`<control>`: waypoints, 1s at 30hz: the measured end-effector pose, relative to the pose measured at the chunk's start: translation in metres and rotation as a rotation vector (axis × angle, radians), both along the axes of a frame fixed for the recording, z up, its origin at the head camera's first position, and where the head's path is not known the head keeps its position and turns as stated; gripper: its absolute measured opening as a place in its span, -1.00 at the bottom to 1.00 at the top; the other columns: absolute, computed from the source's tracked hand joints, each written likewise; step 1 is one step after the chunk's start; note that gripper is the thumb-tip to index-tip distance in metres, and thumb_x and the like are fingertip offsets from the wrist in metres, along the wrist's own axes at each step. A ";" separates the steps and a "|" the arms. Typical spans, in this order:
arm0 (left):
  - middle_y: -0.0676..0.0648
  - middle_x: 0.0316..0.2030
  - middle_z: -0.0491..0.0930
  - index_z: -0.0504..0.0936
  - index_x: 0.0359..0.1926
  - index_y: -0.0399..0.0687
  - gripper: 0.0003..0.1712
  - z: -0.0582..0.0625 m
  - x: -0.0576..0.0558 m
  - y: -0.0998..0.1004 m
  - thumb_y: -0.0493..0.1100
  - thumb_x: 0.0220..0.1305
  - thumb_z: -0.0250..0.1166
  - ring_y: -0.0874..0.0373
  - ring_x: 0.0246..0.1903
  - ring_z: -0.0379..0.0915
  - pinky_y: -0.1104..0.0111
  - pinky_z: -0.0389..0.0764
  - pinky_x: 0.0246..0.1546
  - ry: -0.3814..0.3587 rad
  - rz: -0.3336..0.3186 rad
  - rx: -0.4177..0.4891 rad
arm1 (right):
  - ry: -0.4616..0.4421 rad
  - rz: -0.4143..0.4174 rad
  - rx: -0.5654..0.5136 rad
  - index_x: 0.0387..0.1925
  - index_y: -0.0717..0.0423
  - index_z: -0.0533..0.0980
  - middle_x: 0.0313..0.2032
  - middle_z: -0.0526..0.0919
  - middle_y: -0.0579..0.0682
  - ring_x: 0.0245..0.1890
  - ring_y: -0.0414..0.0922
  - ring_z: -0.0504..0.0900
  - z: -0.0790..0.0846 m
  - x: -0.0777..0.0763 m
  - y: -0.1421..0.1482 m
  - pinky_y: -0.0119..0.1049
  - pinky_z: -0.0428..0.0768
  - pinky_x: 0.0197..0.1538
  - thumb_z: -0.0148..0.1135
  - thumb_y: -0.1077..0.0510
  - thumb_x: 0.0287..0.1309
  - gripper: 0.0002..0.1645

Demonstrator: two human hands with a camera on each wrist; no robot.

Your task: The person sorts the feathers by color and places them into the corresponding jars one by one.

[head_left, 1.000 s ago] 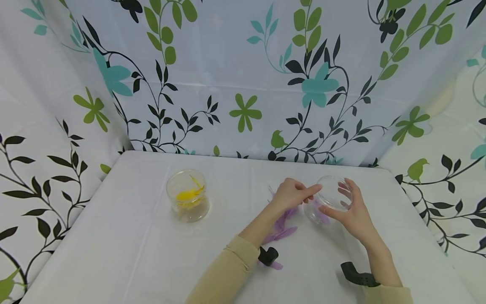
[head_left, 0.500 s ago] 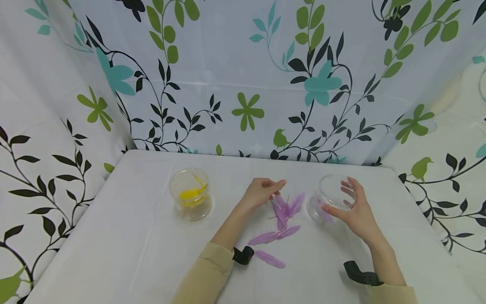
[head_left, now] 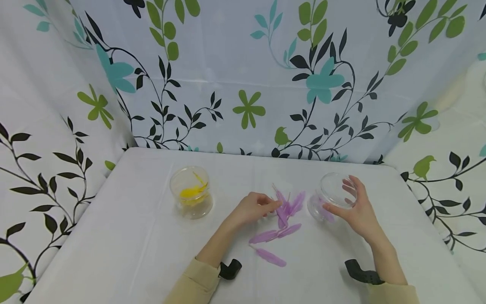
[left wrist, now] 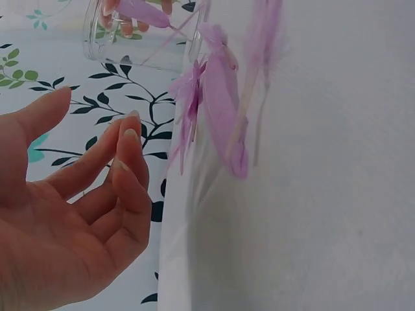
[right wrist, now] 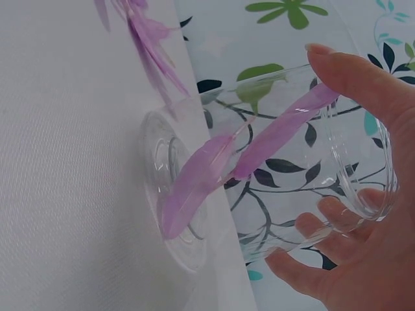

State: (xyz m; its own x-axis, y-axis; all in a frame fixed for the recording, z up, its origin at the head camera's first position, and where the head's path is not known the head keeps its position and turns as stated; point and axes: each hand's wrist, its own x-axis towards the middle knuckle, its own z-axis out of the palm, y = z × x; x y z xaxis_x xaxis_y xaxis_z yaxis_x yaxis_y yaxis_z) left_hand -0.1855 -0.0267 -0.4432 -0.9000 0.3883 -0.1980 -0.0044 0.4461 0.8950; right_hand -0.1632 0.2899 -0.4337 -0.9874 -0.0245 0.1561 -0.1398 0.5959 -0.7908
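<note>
My right hand grips a clear jar near its rim, thumb on one side and fingers on the other. Inside the jar, in the right wrist view, lie purple feathers, with its round base at the white cloth. My left hand is beside a loose pile of purple feathers. In the left wrist view its thumb stands apart from loosely bent fingers, with nothing between them, and the feathers show just past the fingertips.
A second clear jar holding yellow feathers stands on the left of the white-covered table. Single purple feathers lie nearer the front. A leaf-patterned curtain encloses the back and sides.
My left hand has left the mouth of the right jar, moved left, then come down beside the purple feather pile. My right hand keeps its grip on the jar.
</note>
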 end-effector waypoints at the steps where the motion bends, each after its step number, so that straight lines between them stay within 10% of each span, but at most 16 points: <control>1: -0.04 -0.27 0.69 0.73 -0.20 -0.03 -0.59 0.001 0.003 -0.002 0.21 0.29 0.30 0.02 -0.27 0.61 0.34 0.52 -0.34 0.013 -0.019 -0.017 | -0.002 -0.002 0.002 0.57 0.02 -0.23 0.47 0.12 0.28 0.44 0.30 0.15 0.000 0.000 0.000 0.39 0.28 0.29 0.55 0.06 0.02 0.36; 11: 0.21 -0.49 0.59 0.72 -0.38 0.11 -0.85 -0.004 0.028 0.002 0.01 0.10 0.50 0.32 -0.42 0.45 0.42 0.48 -0.32 0.136 -0.154 -0.251 | -0.002 -0.003 0.010 0.56 0.07 -0.22 0.46 0.13 0.30 0.43 0.30 0.15 0.001 -0.001 0.000 0.38 0.27 0.29 0.55 0.00 0.02 0.36; 20: 0.16 -0.62 0.46 0.67 -0.55 0.07 -0.81 -0.003 0.040 0.011 -0.10 0.02 0.55 0.28 -0.53 0.33 0.42 0.36 -0.48 0.222 -0.145 -0.422 | 0.003 0.000 0.006 0.56 0.11 -0.22 0.46 0.13 0.32 0.42 0.33 0.16 0.003 0.000 -0.001 0.39 0.29 0.27 0.56 0.06 0.01 0.37; 30: 0.18 -0.63 0.50 0.62 -0.62 0.09 -0.69 0.004 0.036 0.002 0.05 0.07 0.53 0.28 -0.53 0.35 0.40 0.36 -0.48 0.205 -0.104 -0.383 | -0.012 0.003 0.003 0.56 0.07 -0.24 0.46 0.12 0.31 0.43 0.33 0.14 0.003 -0.001 -0.001 0.40 0.28 0.27 0.55 0.05 0.02 0.37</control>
